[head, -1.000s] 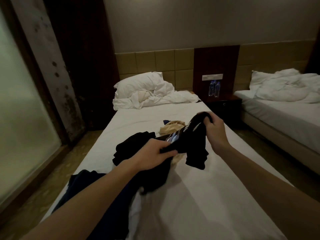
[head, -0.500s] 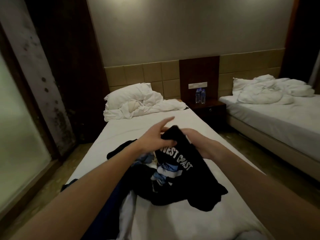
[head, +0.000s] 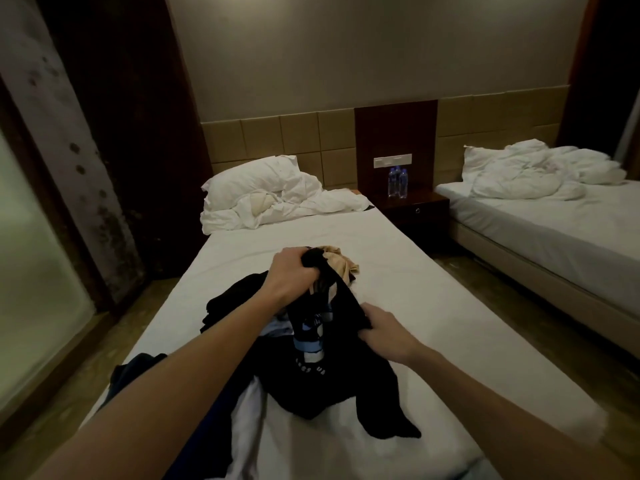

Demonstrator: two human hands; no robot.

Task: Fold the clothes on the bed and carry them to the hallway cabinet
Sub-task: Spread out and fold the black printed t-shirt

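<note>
One black printed T-shirt (head: pixel 313 372) hangs bunched over the middle of the near bed (head: pixel 433 327); the left hand (head: pixel 292 273) grips its top, the right hand (head: pixel 386 329) pinches its right edge. A tan garment (head: pixel 341 261) lies just beyond, dark clothes (head: pixel 235 303) to the left.

One view only is given, taken from a camera worn on the head. The bed (head: pixel 398 271) is looked at from its foot end, forward and down along its length toward the headboard (head: pixel 277 140) wall. Both forearms are seen reaching in from the bottom edge, close to the lens. A second bed (head: pixel 554 237) is caught at the right edge
</note>
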